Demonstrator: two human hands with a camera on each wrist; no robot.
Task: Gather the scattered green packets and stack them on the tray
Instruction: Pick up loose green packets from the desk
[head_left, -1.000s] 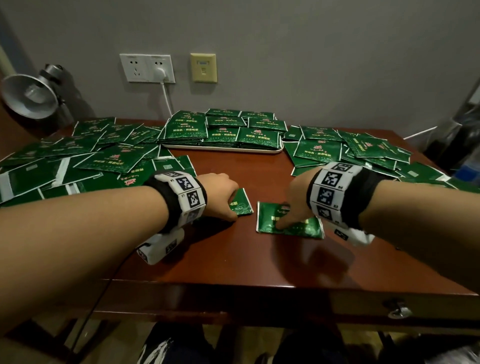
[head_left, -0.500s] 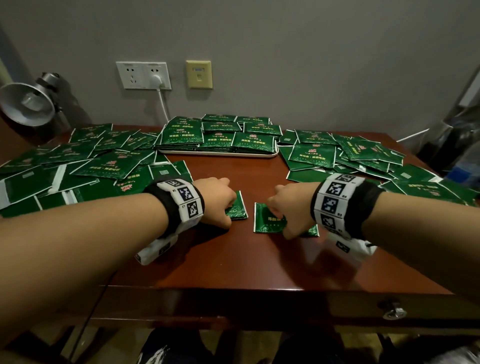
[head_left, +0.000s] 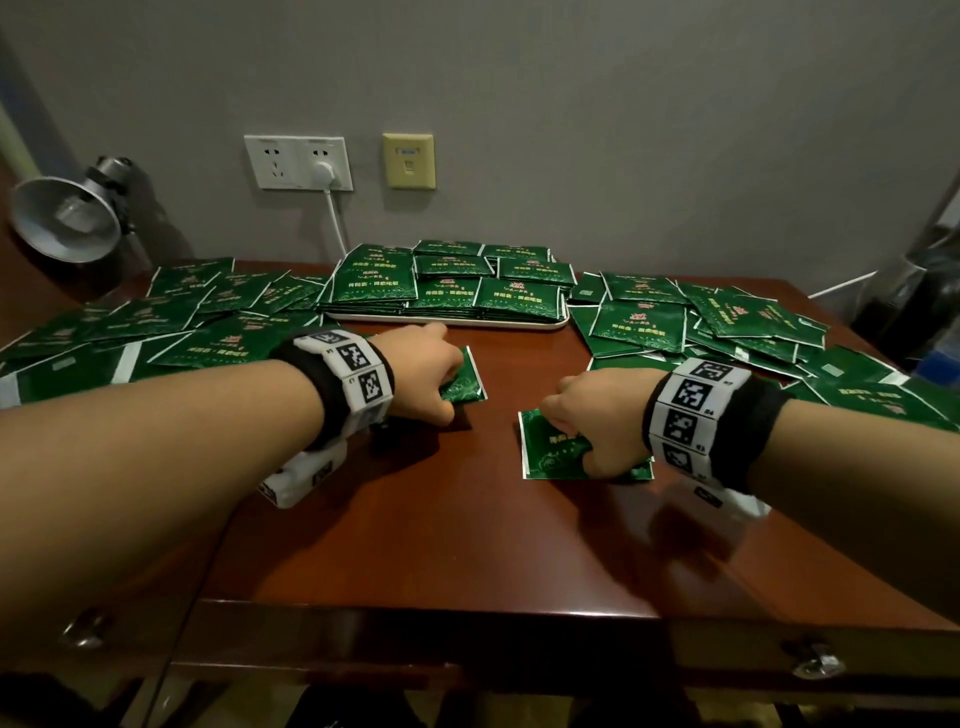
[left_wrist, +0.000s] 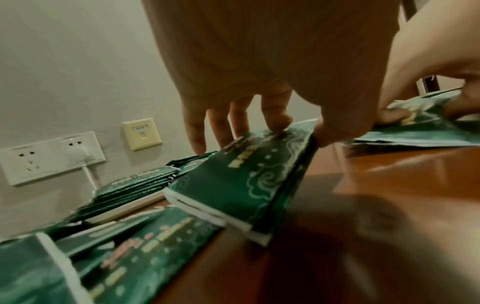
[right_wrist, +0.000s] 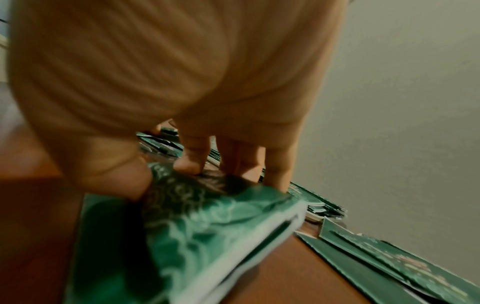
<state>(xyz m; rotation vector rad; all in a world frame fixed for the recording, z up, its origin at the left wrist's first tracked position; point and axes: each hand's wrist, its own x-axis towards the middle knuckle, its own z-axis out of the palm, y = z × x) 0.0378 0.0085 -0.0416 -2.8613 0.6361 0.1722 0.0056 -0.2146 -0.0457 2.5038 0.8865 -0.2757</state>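
Green foil packets lie all over the brown table. My left hand (head_left: 428, 374) grips a small stack of green packets (head_left: 466, 387) near the table's middle. In the left wrist view its fingers (left_wrist: 275, 119) lie on top of the stack (left_wrist: 241, 185) and the thumb is at its side. My right hand (head_left: 582, 423) pinches another few packets (head_left: 545, 457), thumb under and fingers over, and their near edge (right_wrist: 207, 236) lifts off the wood. A white tray (head_left: 447, 325) at the back holds several piles of packets (head_left: 447, 286).
Loose packets cover the table's left side (head_left: 156, 332) and right side (head_left: 727, 322). A metal lamp (head_left: 67, 218) stands at the far left. A wall socket with a plugged cord (head_left: 324, 171) is behind the tray. Bare wood (head_left: 467, 545) runs from the hands to the front edge.
My right hand went from pressing flat on its packets to pinching them with curled fingers. My left hand kept its grip and barely moved. The head view pulled back a little.
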